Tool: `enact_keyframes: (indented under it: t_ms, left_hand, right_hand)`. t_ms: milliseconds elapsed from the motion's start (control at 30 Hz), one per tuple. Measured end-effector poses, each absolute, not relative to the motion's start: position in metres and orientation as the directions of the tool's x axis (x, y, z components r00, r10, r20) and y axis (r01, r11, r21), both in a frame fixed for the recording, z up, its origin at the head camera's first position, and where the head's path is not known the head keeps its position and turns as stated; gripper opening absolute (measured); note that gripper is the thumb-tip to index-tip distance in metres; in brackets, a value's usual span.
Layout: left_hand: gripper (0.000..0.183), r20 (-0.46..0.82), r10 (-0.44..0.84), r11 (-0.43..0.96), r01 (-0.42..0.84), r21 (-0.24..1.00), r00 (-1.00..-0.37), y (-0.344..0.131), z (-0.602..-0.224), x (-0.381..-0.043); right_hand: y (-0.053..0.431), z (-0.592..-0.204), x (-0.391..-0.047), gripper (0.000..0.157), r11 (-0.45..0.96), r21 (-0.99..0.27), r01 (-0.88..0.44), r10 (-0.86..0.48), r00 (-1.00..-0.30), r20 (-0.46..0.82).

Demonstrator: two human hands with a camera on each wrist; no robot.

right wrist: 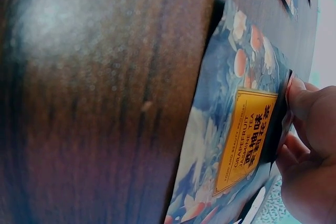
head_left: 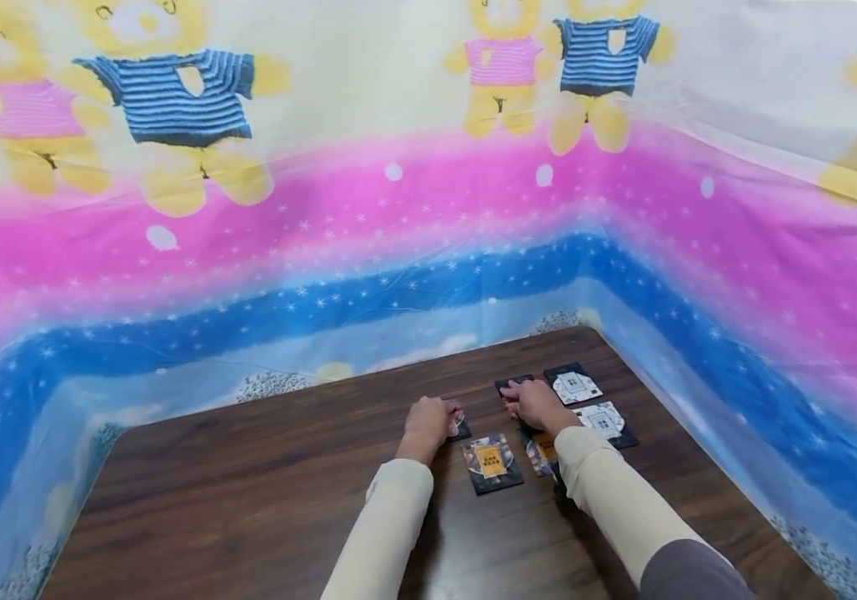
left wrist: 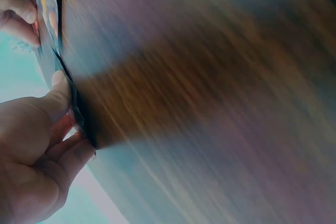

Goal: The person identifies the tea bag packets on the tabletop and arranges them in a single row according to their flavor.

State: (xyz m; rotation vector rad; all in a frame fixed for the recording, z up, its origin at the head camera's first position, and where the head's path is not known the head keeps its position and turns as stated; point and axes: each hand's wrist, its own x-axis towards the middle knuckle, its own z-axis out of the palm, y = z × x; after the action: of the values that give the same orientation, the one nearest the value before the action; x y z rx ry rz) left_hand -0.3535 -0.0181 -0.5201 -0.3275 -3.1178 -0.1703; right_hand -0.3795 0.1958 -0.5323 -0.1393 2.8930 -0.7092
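My left hand (head_left: 427, 427) pinches the edge of a dark tea packet (head_left: 462, 423) at the left of a group of packets. In the left wrist view its thumb lies on the packet (left wrist: 77, 106) and the fingers curl at the near edge. To the right, my right hand (head_left: 537, 404) grips another dark packet (head_left: 511, 385) in the back row, mostly hidden by the fingers. Below that hand lies an orange-labelled packet (head_left: 539, 450), partly covered by the wrist; the right wrist view shows a grapefruit jasmine tea packet (right wrist: 247, 135) beside the fingers.
Another orange-labelled packet (head_left: 492, 462) lies in front of the left hand's packet. Two white-labelled packets, one at the back (head_left: 574, 385) and one nearer (head_left: 607, 422), lie right of the right hand. Patterned cloth (head_left: 398, 292) surrounds the brown wooden table (head_left: 248, 492).
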Motion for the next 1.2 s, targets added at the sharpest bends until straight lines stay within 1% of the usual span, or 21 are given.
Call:
enact_keyframes:
  t_ms: [33,167,367,433,600,700,800,900,1067,1200]
  left_hand:
    - [0.037,-0.009,0.194,0.974,0.192,0.117,-0.981,-0.02,-0.513,-0.349]
    - [0.035,0.017,0.184,0.975,0.185,0.124,-0.983,-0.033,-0.513,-0.345]
    - [0.03,0.029,0.191,0.968,0.193,0.158,-0.981,-0.056,-0.511,-0.334]
    - [0.031,0.034,0.191,0.969,0.194,0.156,-0.981,-0.063,-0.51,-0.332]
    - [0.026,0.038,0.18,0.974,0.183,0.132,-0.983,-0.08,-0.508,-0.33]
    - [0.026,0.025,0.173,0.973,0.174,0.154,-0.985,-0.089,-0.509,-0.328]
    - [0.031,0.014,0.174,0.969,0.174,0.178,-0.985,-0.098,-0.512,-0.327]
    - [0.033,0.012,0.171,0.964,0.17,0.202,-0.985,-0.107,-0.513,-0.325]
    - [0.029,0.016,0.153,0.95,0.152,0.272,-0.988,-0.127,-0.514,-0.324]
    - [0.028,0.0,0.141,0.95,0.135,0.28,-0.99,-0.141,-0.513,-0.323]
  right_hand:
    - [0.195,-0.532,-0.379,0.045,0.887,-0.459,-0.053,-0.125,-0.984,-0.127]
    - [0.197,-0.532,-0.379,0.044,0.89,-0.451,-0.066,-0.13,-0.985,-0.113]
    - [0.199,-0.531,-0.376,0.045,0.899,-0.432,-0.075,-0.149,-0.979,-0.14]
    - [0.2,-0.529,-0.376,0.045,0.898,-0.432,-0.084,-0.163,-0.976,-0.147]
    - [0.199,-0.525,-0.377,0.045,0.91,-0.401,-0.111,-0.183,-0.973,-0.144]
    - [0.196,-0.525,-0.377,0.046,0.915,-0.389,-0.105,-0.181,-0.97,-0.165]
    - [0.196,-0.528,-0.377,0.047,0.912,-0.399,-0.092,-0.174,-0.969,-0.176]
    - [0.197,-0.53,-0.378,0.048,0.89,-0.45,-0.069,-0.164,-0.971,-0.175]
    - [0.198,-0.53,-0.38,0.047,0.876,-0.478,-0.072,-0.162,-0.976,-0.148]
    - [0.196,-0.529,-0.381,0.046,0.869,-0.491,-0.061,-0.155,-0.976,-0.153]
